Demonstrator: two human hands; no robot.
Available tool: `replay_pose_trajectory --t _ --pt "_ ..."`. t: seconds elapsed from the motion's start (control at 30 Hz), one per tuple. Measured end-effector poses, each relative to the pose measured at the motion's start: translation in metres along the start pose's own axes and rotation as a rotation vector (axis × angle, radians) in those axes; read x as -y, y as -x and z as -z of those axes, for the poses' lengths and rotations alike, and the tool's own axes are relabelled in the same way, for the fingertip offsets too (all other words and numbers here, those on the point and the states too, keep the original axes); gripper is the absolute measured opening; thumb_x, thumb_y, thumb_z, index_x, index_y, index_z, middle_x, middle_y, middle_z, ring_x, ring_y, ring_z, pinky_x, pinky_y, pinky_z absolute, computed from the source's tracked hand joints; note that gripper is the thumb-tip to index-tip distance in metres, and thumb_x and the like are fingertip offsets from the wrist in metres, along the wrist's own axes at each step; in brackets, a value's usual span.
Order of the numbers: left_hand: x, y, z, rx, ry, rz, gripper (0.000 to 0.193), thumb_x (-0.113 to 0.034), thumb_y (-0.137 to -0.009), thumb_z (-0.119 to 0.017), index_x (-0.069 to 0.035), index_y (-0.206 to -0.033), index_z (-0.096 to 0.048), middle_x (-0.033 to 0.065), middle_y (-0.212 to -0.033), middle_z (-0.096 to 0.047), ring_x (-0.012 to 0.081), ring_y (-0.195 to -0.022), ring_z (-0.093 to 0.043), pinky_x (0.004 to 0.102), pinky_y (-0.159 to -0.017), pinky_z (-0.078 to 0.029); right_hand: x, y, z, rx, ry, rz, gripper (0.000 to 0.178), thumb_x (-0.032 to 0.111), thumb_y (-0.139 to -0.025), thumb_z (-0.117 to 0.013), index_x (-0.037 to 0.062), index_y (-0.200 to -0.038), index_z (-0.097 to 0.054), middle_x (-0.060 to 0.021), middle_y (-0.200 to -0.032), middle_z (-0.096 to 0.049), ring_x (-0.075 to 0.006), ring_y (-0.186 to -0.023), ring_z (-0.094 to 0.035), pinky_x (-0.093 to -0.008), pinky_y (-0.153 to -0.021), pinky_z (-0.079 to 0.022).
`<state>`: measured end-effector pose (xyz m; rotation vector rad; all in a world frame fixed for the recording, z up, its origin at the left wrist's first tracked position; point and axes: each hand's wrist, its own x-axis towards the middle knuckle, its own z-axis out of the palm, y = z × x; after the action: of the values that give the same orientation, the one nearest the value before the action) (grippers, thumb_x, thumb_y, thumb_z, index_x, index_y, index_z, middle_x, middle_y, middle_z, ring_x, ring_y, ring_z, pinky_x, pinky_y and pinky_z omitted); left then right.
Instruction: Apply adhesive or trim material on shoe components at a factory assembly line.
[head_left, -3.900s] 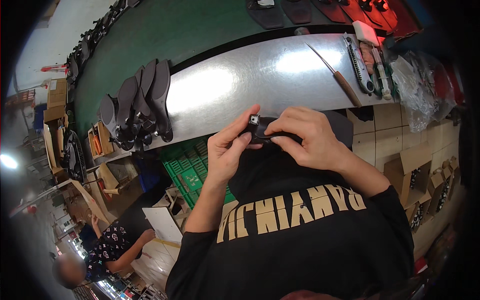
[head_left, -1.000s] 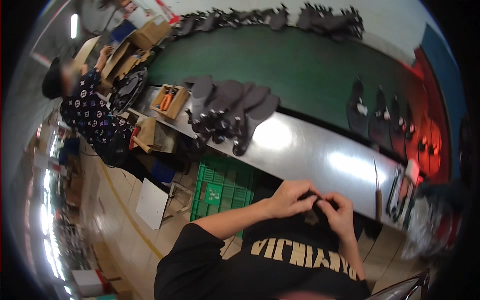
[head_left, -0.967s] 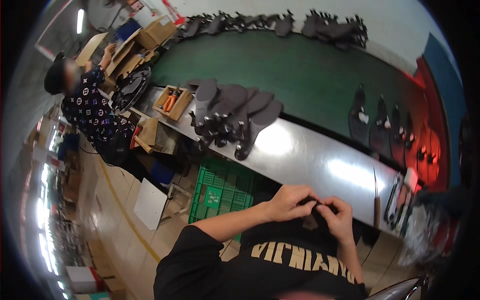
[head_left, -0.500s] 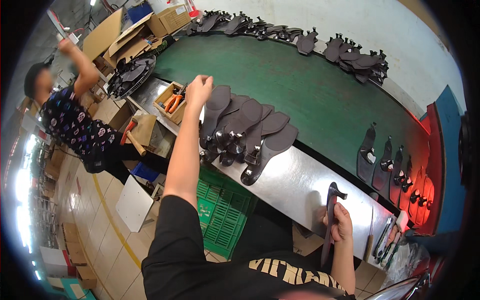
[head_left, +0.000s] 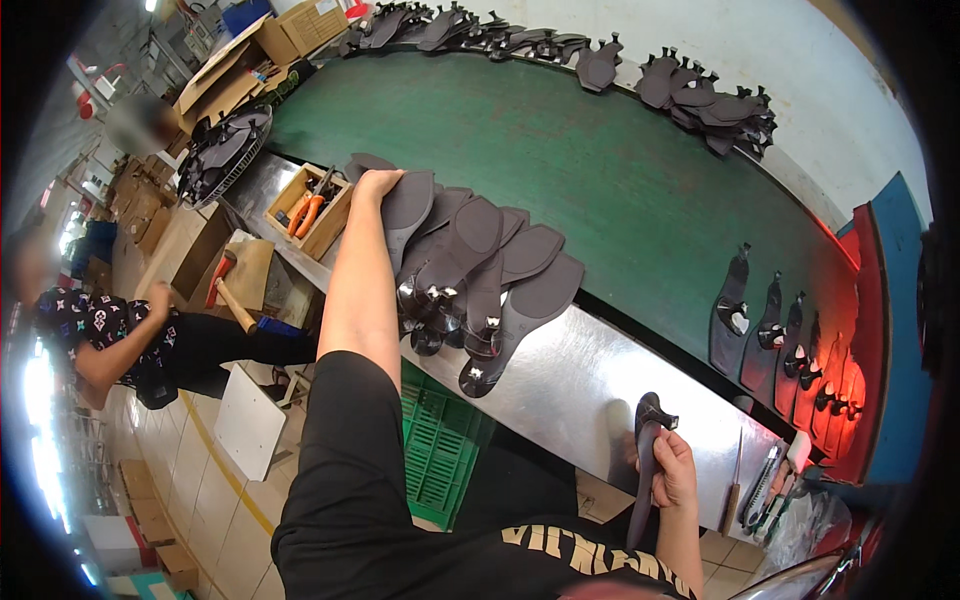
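My left hand (head_left: 378, 185) reaches over the far left end of a pile of dark heeled shoe soles (head_left: 475, 225). Its fingers bend against the toe ends there and are mostly hidden, so a grip cannot be made out. One dark sole (head_left: 368, 160) shows just beyond that hand. In my right hand (head_left: 676, 468), closed round its middle, is a single heeled shoe sole (head_left: 648, 465), heel end up, toe end down, above the front edge of the metal strip. The pile lies with glossy black heels toward me.
A wooden box (head_left: 312, 212) holds orange-handled pliers. More soles line the back of the green bench (head_left: 500, 120). Several stand near a red-glowing heater (head_left: 850, 370) at right, by hand tools (head_left: 765, 490). A green crate (head_left: 440, 450) sits below. A co-worker (head_left: 110, 335) is at left.
My left hand has come down onto the far left of the pile. The sole in my right hand has tilted and shifted slightly. The co-worker's raised arm has lowered. My view has shifted a little.
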<state>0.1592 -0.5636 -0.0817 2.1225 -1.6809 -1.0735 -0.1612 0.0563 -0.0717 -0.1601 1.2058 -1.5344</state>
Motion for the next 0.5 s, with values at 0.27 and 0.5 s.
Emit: replay_pose_trajectory --t 0.27,0.5 --pt "-0.012 0.041 0.006 -0.036 0.518 0.064 0.030 -0.026 -0.073 -0.078 -0.003 -0.092 -0.070 0.0083 -0.090 -0.068 0.0211 -0.077 -0.062 0.0358 -0.070 -0.050 -0.008 -0.004 0.017 0.028 0.020 0.013 0.029 0.017 -0.088 -0.067 -0.0030 -0.107 -0.060 -0.0137 -0.088 -0.066 -0.0189 -0.065 -0.063 -0.0265 -0.060 -0.054" --pt "-0.022 0.057 0.010 -0.241 0.867 -0.471 0.031 0.000 -0.070 -0.073 0.002 -0.101 -0.068 0.0063 -0.093 -0.070 0.0165 -0.082 -0.063 0.0304 -0.076 -0.049 -0.011 -0.003 0.020 0.051 0.025 0.010 0.027 0.017 -0.088 -0.068 -0.0024 -0.105 -0.060 -0.0145 -0.090 -0.067 -0.0200 -0.069 -0.065 -0.0283 -0.063 -0.054"
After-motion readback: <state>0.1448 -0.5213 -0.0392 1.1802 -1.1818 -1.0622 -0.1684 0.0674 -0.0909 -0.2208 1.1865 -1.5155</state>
